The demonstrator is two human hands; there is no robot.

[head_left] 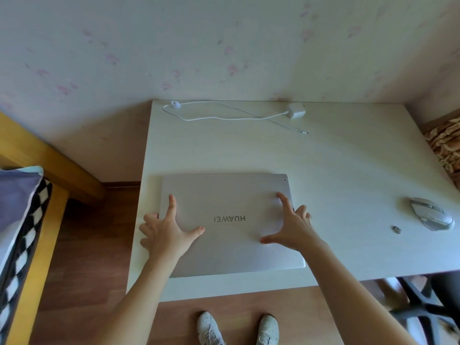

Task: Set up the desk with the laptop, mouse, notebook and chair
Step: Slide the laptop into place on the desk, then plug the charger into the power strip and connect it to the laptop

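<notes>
The closed laptop [231, 220] lies at the front left corner of the desk [336, 158]. The left hand [164, 235] and right hand [291, 230] splay wide across its lid, outer fingers hooked over the side edges. Best slide it flat toward the middle, square to the front edge.

Outer fingertips of the left hand [164, 235] and right hand [293, 232] are hidden at the sides of the laptop [224, 195]. The chair [423, 311] is cut off at the lower right corner.

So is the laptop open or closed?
Closed. The laptop lies flat on the desk, lid down, logo facing up, with the left hand and right hand holding its sides.
</notes>
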